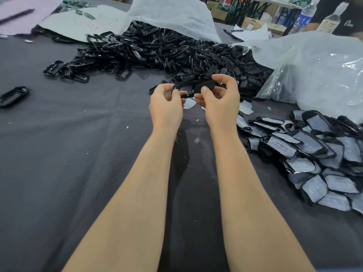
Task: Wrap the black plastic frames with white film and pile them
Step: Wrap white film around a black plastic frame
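Both hands are raised over the middle of the dark cloth table (68, 154). My left hand (167, 107) pinches the left end of a black oval plastic frame (186, 86). My right hand (220, 99) grips its right end together with a flat black pad (205, 86). A big heap of loose black frames (157, 54) lies behind the hands. At the right lies a pile of frames wrapped in white film (318, 160). Small white film pieces (246, 107) lie on the cloth just under and right of my hands.
Large clear plastic bags (318, 75) lie at the back and right, spilling black parts. A single frame (13, 96) lies at the far left. Paper sheets (82, 24) sit at the back left. Water bottles (304, 16) and another person's dark sleeve (334, 14) are at the top right.
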Tool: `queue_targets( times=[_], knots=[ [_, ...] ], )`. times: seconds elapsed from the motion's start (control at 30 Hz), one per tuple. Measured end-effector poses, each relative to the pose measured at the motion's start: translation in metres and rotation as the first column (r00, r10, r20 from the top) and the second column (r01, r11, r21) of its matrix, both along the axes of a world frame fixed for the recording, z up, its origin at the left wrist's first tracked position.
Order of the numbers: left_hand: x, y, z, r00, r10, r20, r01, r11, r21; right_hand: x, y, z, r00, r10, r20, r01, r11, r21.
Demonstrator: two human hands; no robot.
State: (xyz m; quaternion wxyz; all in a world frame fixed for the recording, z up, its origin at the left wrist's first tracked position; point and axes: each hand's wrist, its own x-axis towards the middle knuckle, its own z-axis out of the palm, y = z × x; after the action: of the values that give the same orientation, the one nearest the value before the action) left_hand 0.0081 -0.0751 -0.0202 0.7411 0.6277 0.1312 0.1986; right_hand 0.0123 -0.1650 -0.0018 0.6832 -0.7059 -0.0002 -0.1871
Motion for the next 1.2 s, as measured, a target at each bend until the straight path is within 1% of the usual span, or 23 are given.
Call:
queue_targets(
  times=[0.17, 0.27, 0.33, 0.47, 0.57, 0.63, 0.7, 0.83, 0.93, 1.0, 1.07, 1.1, 1.13, 1.17, 1.2],
  knots=[
    [-0.002, -0.001, 0.002, 0.999, -0.033, 0.015, 0.032, 0.999, 0.040, -0.002, 0.004, 0.000, 1.000, 0.017, 0.022, -0.016, 1.000, -0.021],
    [-0.002, -0.002, 0.003, 0.998, -0.051, 0.023, 0.049, 0.995, 0.082, 0.001, 0.003, -0.004, 0.999, -0.043, 0.032, 0.046, 0.993, -0.104],
    [-0.002, -0.002, 0.004, 0.997, -0.064, 0.035, 0.062, 0.996, 0.063, 0.003, 0.002, -0.006, 0.996, -0.079, 0.035, 0.083, 0.987, -0.135],
    [-0.005, -0.003, 0.007, 0.988, -0.130, 0.081, 0.135, 0.989, -0.063, 0.003, 0.003, -0.007, 0.997, -0.069, -0.017, 0.068, 0.996, -0.059],
    [-0.005, -0.002, 0.007, 0.984, -0.148, 0.100, 0.159, 0.981, -0.113, 0.002, 0.004, -0.006, 0.997, -0.070, -0.040, 0.069, 0.998, -0.012],
    [-0.006, -0.002, 0.007, 0.983, -0.149, 0.105, 0.161, 0.981, -0.113, 0.003, 0.004, -0.005, 0.996, -0.076, -0.054, 0.077, 0.997, 0.015],
    [-0.006, -0.002, 0.007, 0.985, -0.151, 0.088, 0.157, 0.986, -0.063, 0.004, 0.003, -0.006, 0.995, -0.076, -0.059, 0.076, 0.997, 0.000],
    [-0.005, 0.000, 0.004, 0.995, -0.097, 0.022, 0.095, 0.993, 0.071, 0.005, 0.003, -0.009, 0.996, -0.069, -0.050, 0.063, 0.993, -0.102],
    [-0.005, 0.003, 0.003, 0.999, -0.038, 0.009, 0.036, 0.985, 0.169, 0.005, 0.005, -0.010, 0.999, -0.041, -0.030, 0.036, 0.988, -0.147],
    [-0.005, 0.004, 0.003, 1.000, -0.026, 0.013, 0.023, 0.981, 0.191, 0.004, 0.008, -0.010, 0.998, -0.058, -0.025, 0.052, 0.981, -0.186],
    [-0.004, 0.005, 0.002, 1.000, 0.012, 0.020, -0.015, 0.989, 0.150, 0.005, 0.010, -0.009, 0.998, -0.053, -0.042, 0.044, 0.981, -0.187],
    [-0.004, 0.007, 0.002, 0.999, 0.048, 0.020, -0.049, 0.995, 0.092, 0.006, 0.010, -0.008, 0.997, -0.058, -0.048, 0.048, 0.978, -0.201],
    [-0.003, 0.009, 0.002, 0.996, 0.093, 0.018, -0.093, 0.996, 0.003, 0.007, 0.009, -0.007, 0.996, -0.072, -0.046, 0.058, 0.963, -0.263],
    [-0.002, 0.012, 0.003, 0.990, 0.141, 0.012, -0.139, 0.985, -0.105, 0.009, 0.008, -0.007, 0.996, -0.088, -0.035, 0.068, 0.924, -0.377],
    [-0.001, 0.014, 0.004, 0.983, 0.184, 0.000, -0.180, 0.961, -0.212, 0.011, 0.008, -0.007, 0.996, -0.090, -0.025, 0.065, 0.857, -0.511]
  ],
)
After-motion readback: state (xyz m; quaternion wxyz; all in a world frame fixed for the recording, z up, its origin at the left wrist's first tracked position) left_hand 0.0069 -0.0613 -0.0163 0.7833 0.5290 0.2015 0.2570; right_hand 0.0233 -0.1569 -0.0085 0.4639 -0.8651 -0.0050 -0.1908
